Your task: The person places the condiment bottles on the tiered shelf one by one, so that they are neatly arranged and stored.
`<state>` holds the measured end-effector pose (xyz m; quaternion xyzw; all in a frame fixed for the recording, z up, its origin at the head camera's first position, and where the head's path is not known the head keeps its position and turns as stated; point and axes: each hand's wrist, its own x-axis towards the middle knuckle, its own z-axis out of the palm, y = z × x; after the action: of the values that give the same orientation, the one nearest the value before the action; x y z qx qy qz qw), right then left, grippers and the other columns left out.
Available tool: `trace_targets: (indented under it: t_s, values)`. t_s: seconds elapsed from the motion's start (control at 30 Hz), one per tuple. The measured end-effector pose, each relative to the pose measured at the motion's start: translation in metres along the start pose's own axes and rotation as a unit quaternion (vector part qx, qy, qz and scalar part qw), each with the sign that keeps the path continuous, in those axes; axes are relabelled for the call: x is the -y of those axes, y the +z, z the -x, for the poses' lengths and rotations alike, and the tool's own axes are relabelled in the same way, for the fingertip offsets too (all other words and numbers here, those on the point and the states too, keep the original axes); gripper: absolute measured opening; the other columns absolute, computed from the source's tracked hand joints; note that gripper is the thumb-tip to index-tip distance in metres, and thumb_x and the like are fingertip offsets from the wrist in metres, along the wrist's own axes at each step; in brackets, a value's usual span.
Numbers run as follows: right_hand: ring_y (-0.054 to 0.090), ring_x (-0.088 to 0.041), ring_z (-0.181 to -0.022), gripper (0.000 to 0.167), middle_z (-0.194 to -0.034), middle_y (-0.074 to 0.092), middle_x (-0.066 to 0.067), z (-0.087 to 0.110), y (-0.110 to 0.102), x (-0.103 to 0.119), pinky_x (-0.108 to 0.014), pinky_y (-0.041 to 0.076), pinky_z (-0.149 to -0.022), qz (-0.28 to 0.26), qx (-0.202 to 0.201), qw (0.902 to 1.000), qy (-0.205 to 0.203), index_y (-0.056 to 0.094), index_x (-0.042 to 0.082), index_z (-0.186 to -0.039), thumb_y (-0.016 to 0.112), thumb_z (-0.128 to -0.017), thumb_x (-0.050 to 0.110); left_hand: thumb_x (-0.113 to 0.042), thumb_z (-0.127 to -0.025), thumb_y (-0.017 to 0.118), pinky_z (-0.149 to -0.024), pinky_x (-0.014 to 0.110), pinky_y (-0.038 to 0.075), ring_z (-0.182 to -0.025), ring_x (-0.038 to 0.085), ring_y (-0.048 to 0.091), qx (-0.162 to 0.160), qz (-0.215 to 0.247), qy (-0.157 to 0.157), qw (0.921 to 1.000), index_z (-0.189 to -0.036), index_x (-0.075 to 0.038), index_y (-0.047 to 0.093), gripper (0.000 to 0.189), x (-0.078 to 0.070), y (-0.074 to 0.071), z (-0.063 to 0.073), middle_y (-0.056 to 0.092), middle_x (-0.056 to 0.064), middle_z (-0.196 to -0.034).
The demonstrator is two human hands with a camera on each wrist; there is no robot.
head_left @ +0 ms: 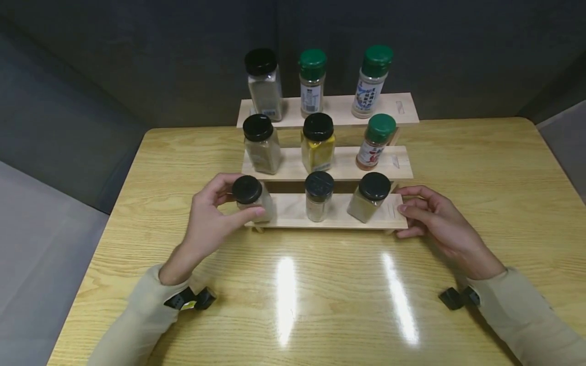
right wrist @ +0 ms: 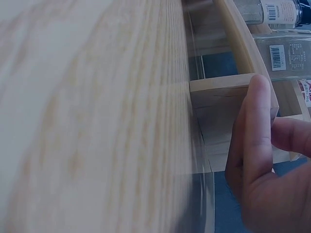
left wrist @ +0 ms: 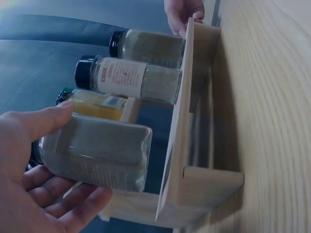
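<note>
My left hand (head_left: 208, 218) holds a squarish spice jar (left wrist: 99, 150) with a black lid between thumb and fingers. In the left wrist view a gap shows between the jar's base and the lowest shelf, at its left end. This shelf (head_left: 290, 208) belongs to a three-tier wooden spice rack. Its right end is pinched by my right hand (head_left: 439, 218), thumb on top and fingers around the edge. Between the hands, a round jar (head_left: 318, 203) and a square jar (head_left: 368, 203), both black-lidded, stand on the lowest tier.
The middle shelf (head_left: 288, 156) carries two black-lidded jars and a green-capped bottle (head_left: 373, 145). On the top shelf (head_left: 403, 114) are one black-lidded jar (head_left: 265, 91) and two green-capped bottles. A dark wall (head_left: 183, 61) rises behind the wooden table (head_left: 334, 305).
</note>
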<state>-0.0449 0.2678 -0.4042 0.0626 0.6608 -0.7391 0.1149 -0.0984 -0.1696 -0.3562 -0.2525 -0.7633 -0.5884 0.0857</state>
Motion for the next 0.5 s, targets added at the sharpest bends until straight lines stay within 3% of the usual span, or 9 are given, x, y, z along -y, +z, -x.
trace_targets:
  t_s: [0.13, 0.5]
  values:
    - [0.073, -0.021, -0.08, 0.029, -0.104, 0.068, -0.007, -0.001, 0.0, 0.0, -0.039, 0.069, -0.07, 0.009, -0.002, 1.0, 0.001, 0.059, 0.011, -0.131, 0.06, -0.109, -0.007, 0.015, -0.074, 0.093, -0.089, 0.027, 0.061, -0.104, 0.017, 0.07, 0.003, -0.002, -0.013, 0.9999, -0.123, 0.007, 0.071, 0.055, -0.001, 0.007, -0.002, 0.075, 0.014, -0.117]
    - [0.074, -0.021, -0.083, 0.029, -0.104, 0.068, -0.008, 0.0, 0.001, 0.001, -0.039, 0.069, -0.07, 0.014, -0.006, 0.9999, 0.007, 0.056, 0.009, -0.133, 0.06, -0.109, -0.007, 0.01, -0.073, 0.097, -0.092, 0.03, 0.061, -0.103, 0.019, 0.07, 0.013, -0.005, -0.035, 0.9993, -0.125, 0.006, 0.071, 0.058, 0.002, 0.017, -0.006, 0.075, 0.013, -0.118]
